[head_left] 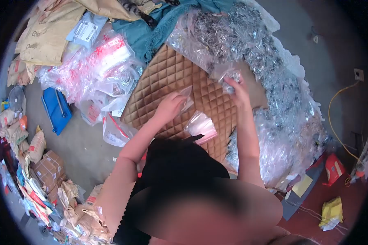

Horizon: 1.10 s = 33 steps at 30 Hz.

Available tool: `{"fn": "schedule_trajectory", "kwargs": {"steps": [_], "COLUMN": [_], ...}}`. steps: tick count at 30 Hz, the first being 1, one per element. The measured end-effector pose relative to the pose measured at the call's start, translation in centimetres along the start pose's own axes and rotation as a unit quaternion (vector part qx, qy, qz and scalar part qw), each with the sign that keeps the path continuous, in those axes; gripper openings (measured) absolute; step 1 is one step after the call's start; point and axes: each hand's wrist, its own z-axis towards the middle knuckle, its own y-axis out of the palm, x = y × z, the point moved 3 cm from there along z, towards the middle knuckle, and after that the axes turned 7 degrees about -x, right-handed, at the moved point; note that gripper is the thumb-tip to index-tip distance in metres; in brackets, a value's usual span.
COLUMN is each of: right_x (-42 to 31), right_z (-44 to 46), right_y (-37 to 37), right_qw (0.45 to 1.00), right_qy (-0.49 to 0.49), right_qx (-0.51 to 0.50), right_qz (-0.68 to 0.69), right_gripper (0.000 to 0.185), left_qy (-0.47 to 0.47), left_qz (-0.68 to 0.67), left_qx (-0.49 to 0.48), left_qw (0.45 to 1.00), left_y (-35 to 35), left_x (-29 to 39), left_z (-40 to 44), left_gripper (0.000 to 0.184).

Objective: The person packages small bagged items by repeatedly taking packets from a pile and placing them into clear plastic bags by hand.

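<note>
My left hand (171, 105) is closed on the edge of a small clear plastic bag (187, 93) above the brown quilted mat (151, 90). Farther to the right, my right hand (238, 90) pinches a clear bag of small items (225, 73); those items are too small to make out. Close to my body lies a stack of clear bags with pink edges (202, 125), on the mat and apart from both hands. Past the right hand, a large heap of clear plastic packets (257, 53) spreads along the mat's far and right sides.
To the left lie a pile of red-printed plastic bags (104, 61) and a blue folder-like item (56, 110). A cardboard box (49, 168) and brown sacks (37, 145) line the lower left. A teal cloth (145, 36) lies behind the mat; a yellow cable (330, 104) runs at right.
</note>
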Motion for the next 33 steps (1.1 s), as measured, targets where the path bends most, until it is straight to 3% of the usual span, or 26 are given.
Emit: {"fn": "schedule_trajectory", "kwargs": {"steps": [4, 6, 8, 10, 12, 14, 16, 17, 19, 20, 22, 23, 25, 26, 28, 29, 31, 33], "right_x": [3.3, 3.9, 2.8, 1.8, 1.2, 1.5, 0.1, 0.7, 2.8, 4.1, 5.9, 5.5, 1.3, 0.2, -0.5, -0.3, 0.6, 1.8], "right_z": [-6.7, -9.8, -12.1, -14.7, -16.7, -17.7, -18.7, -19.2, -20.1, -20.5, -21.4, -22.2, -24.4, -25.2, -26.5, -26.8, -27.1, -26.6], "right_y": [0.3, -0.4, -0.6, -1.0, -1.6, -1.4, 0.9, 1.1, 1.9, 2.4, 3.6, 2.6, 2.1, 1.5, 0.6, 0.2, -0.1, -1.0], "right_qw": [0.995, 0.997, 0.956, 0.94, 0.906, 0.913, 0.855, 0.854, 0.659, 0.659, 0.578, 0.581, 0.771, 0.772, 0.838, 0.839, 0.769, 0.745], "right_qy": [0.017, 0.015, -0.013, -0.015, 0.06, 0.009, -0.086, -0.085, -0.108, -0.102, -0.032, -0.025, -0.113, -0.108, -0.043, -0.043, -0.075, -0.1], "right_qx": [-0.009, -0.015, -0.162, -0.18, -0.181, -0.116, -0.001, 0.019, -0.002, 0.009, -0.009, 0.001, -0.12, -0.112, -0.175, -0.173, -0.242, -0.193], "right_qz": [0.094, 0.079, -0.243, -0.291, -0.378, -0.391, -0.512, -0.513, -0.745, -0.745, -0.815, -0.814, -0.615, -0.616, -0.516, -0.513, -0.587, -0.63], "right_gripper": [0.044, 0.043, 0.041, 0.036, 0.032, 0.032, 0.033, 0.033, 0.03, 0.03, 0.033, 0.033, 0.04, 0.04, 0.048, 0.048, 0.042, 0.039], "left_qy": [0.053, 0.076, 0.138, 0.143, 0.189, 0.215, 0.249, 0.212, 0.184, 0.209, 0.242, 0.235, 0.246, 0.252, 0.238, 0.238, 0.277, 0.268], "left_qz": [-0.086, -0.133, -0.187, -0.192, -0.151, -0.121, -0.094, -0.105, -0.118, -0.11, -0.102, -0.098, -0.116, -0.12, -0.139, -0.138, -0.162, -0.176], "left_qx": [-0.08, -0.123, -0.144, -0.189, -0.212, -0.217, -0.222, -0.242, -0.27, -0.275, -0.288, -0.288, -0.302, -0.307, -0.332, -0.336, -0.359, -0.37], "left_qw": [0.992, 0.981, 0.962, 0.952, 0.947, 0.944, 0.938, 0.941, 0.938, 0.932, 0.921, 0.923, 0.914, 0.91, 0.902, 0.901, 0.877, 0.872], "left_y": [2.8, 3.6, 3.8, 4.2, 4.6, 4.6, 5.4, 6.0, 7.6, 8.6, 8.7, 8.4, 8.0, 8.1, 8.4, 8.5, 8.0, 8.5], "left_x": [2.2, 4.1, 6.0, 7.0, 8.9, 11.3, 13.1, 13.0, 12.7, 12.5, 14.1, 14.7, 15.9, 15.9, 16.3, 16.6, 18.4, 17.9], "left_z": [0.9, 0.3, 0.4, -0.3, -1.0, -1.4, -1.7, -1.8, -2.5, -3.0, -3.6, -4.0, -3.5, -3.3, -3.4, -3.3, -2.1, -0.5], "left_gripper": [0.017, 0.017, 0.014, 0.017, 0.02, 0.021, 0.022, 0.022, 0.022, 0.024, 0.025, 0.021, 0.018, 0.018, 0.025, 0.025, 0.022, 0.019]}}
